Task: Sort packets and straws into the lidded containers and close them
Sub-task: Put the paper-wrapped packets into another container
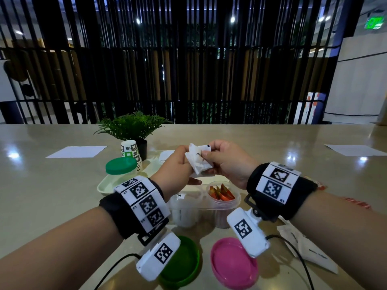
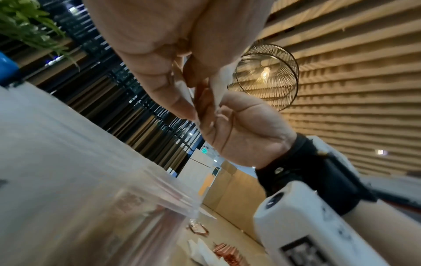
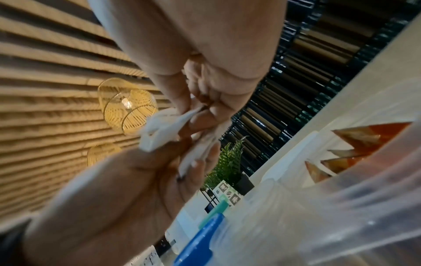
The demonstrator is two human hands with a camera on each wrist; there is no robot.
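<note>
I pinch a bunch of small white paper packets [image 1: 198, 162] between my left hand [image 1: 176, 168] and right hand [image 1: 227, 162]. Directly below them, nearer me, stands the open clear plastic container of white packets [image 1: 184, 208], beside my left wrist.

Two hands hold white paper packets [image 3: 164, 131] between them.
The right hand [image 3: 205, 84] pinches from above; the left hand [image 3: 136, 180] grips below, beside a clear container [image 3: 341, 207].

Two hands, left hand [image 1: 178, 164], right hand [image 1: 227, 162], three clear containers, one with a green lid on [image 1: 121, 165], two open, white-packet container [image 1: 184, 208], orange-packet container [image 1: 223, 204], two loose lids, green lid [image 1: 184, 262], pink lid [image 1: 232, 264], one potted plant [image 1: 132, 126], one paper cup [image 1: 130, 152], two paper sheets, left sheet [image 1: 77, 151], right sheet [image 1: 354, 149], one tray [image 1: 106, 185].
</note>
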